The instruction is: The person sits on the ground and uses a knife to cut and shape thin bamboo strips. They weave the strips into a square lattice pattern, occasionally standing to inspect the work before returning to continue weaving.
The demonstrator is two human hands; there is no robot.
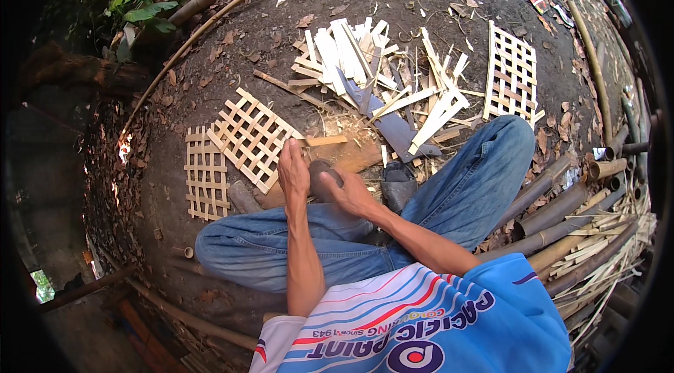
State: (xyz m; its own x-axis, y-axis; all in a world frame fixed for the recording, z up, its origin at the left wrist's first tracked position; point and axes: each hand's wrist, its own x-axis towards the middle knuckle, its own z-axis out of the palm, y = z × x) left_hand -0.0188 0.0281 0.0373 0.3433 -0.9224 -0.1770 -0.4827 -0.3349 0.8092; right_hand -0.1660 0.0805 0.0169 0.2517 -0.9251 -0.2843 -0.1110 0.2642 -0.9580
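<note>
My left hand [293, 171] lies along the right edge of a woven bamboo lattice panel [254, 135], its fingers long and pressed together against that edge. Its thumb is hidden. A pale bamboo strip [327, 140] juts right from near the fingertips. My right hand [352, 195] is closed around a dark rounded thing [324, 178], slightly blurred, whose kind I cannot make out. Both hands are close together over a wooden board [354, 155]. Partly under the held panel, a second lattice panel [206, 176] lies at the left.
Loose bamboo slats [337, 50] pile up ahead, with a dark flat plank [397, 127] across them. Another lattice panel [511, 74] lies at the right. Bamboo poles [554, 208] and thin strips [597, 250] are stacked at my right. My folded legs [463, 183] frame the work spot.
</note>
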